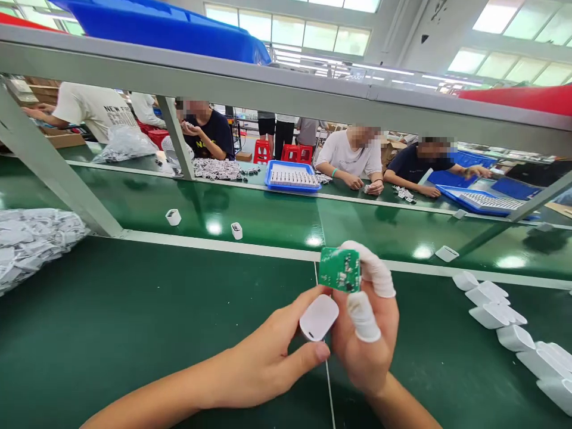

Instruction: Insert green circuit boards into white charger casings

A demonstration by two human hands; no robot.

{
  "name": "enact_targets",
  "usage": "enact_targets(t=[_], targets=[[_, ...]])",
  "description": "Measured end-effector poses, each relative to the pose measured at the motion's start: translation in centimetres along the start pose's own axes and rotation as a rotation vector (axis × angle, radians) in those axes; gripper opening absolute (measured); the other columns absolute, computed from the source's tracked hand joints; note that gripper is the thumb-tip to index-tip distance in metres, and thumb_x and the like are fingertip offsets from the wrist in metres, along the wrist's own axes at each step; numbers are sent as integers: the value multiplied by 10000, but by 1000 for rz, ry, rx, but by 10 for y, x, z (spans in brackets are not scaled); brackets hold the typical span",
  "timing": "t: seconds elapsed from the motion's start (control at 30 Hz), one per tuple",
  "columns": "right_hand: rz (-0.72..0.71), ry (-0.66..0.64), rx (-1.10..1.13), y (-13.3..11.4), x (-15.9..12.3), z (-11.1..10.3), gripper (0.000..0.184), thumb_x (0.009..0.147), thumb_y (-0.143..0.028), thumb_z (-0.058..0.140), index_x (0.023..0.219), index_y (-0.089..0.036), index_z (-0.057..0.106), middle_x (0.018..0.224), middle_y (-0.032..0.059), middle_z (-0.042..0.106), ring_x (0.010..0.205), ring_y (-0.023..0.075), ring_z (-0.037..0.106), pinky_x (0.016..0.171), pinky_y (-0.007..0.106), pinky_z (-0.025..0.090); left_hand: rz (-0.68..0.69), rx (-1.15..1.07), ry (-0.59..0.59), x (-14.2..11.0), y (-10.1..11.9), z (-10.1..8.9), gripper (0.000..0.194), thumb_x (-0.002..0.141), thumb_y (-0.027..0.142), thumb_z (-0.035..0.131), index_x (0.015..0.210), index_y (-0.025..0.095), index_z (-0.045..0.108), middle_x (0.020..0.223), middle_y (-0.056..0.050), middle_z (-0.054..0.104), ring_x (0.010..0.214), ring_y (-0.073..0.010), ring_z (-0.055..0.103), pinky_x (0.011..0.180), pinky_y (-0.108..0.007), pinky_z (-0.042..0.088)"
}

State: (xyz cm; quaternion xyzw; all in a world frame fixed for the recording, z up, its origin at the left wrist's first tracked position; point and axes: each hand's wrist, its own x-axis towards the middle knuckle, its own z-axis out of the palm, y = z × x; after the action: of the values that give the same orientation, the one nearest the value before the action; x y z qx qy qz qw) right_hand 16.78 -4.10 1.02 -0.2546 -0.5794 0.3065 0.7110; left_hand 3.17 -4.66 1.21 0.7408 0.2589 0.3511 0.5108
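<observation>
My left hand point(281, 351) is closed around a small white plastic housing point(319, 318), its rounded end facing me with a little dark slot near the lower edge. Just above and to the right, my right hand point(373, 333) pinches a green circuit board point(339, 269) between thumb and finger, both wearing white finger cots. Small components show on the board's face. The board is held above the housing, and the two hands are close together over the green table. Whether the hands touch is hard to make out.
White housings point(516, 338) stand in a row at the right. Several more ride on the green belt point(277, 214) beyond the pale rail. A bag of white parts point(36, 244) lies at left. A metal shelf frame point(286, 83) crosses overhead; people sit at work across the belt.
</observation>
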Motion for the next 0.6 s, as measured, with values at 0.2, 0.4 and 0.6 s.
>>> enact_targets(t=[0.2,0.4,0.6], targets=[[-201,-92,-221,-15,6,-11,316,955,-397,548,1256,-300,564,1188,64,575,1224,275,528,1041,484,488,196,239,249,-1,-2,-16,527,805,219,757,1283,273,541,1187,-38,670,1047,-187,673,880,-267,593],[-280,-241,-328,-32,-3,-3,263,938,-312,544,1188,-237,577,997,45,642,993,236,628,994,424,528,538,347,459,-3,-3,-27,592,786,81,745,1312,184,494,1270,-102,628,1314,-237,551,1137,-371,479],[-311,-183,-350,-24,-14,6,297,956,-319,575,1247,-261,588,1103,51,649,972,232,652,933,432,573,584,355,429,-5,0,-25,517,869,200,697,1338,205,479,1241,-109,642,1304,-263,562,1145,-475,474]])
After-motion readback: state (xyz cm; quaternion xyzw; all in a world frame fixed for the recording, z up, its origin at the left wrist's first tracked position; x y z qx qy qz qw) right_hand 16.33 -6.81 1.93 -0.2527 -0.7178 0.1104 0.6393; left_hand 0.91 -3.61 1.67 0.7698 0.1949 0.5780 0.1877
